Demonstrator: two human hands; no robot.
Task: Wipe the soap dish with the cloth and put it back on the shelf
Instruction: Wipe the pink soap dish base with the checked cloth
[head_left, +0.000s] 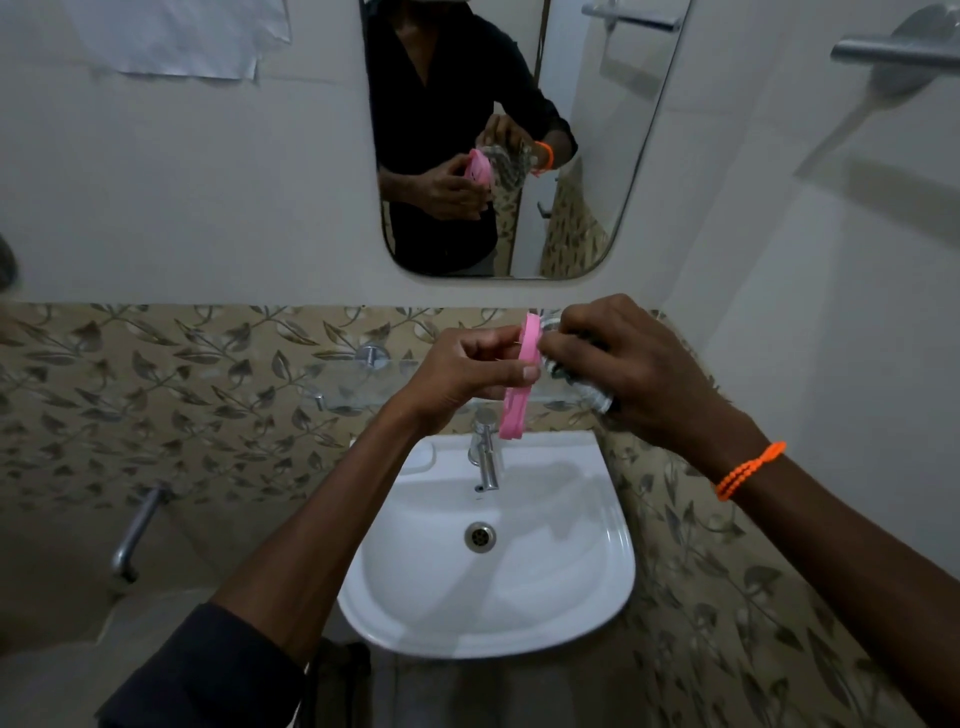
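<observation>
The left hand (462, 371) pinches the pink dish (521, 375) between the thumb and the fingers, at about the middle of its length. The dish is held in the air over the back edge of the sink (519, 597), above the tap (485, 452), and it rests on nothing. It stands on its edge: the long axis runs nearly up and down, the top end leans a little away from the person, and only the thin rim faces the camera.

The right hand (623, 364) is closed around the cloth (582, 374), bunched into a wad, and presses it against the right face of the dish. So the dish sits between the two hands, with the left one touching its left side and the cloth touching its right side. I judge that wiping is the step in hand.

The glass shelf (363, 384) is fixed to the tiled wall behind and slightly below the hands, and most of its free part lies to the left of the dish. The left hand already carries the dish and is also nearer to that free part. For putting it back, I think the dish must first be turned from standing to flat, then moved forward and left.
</observation>
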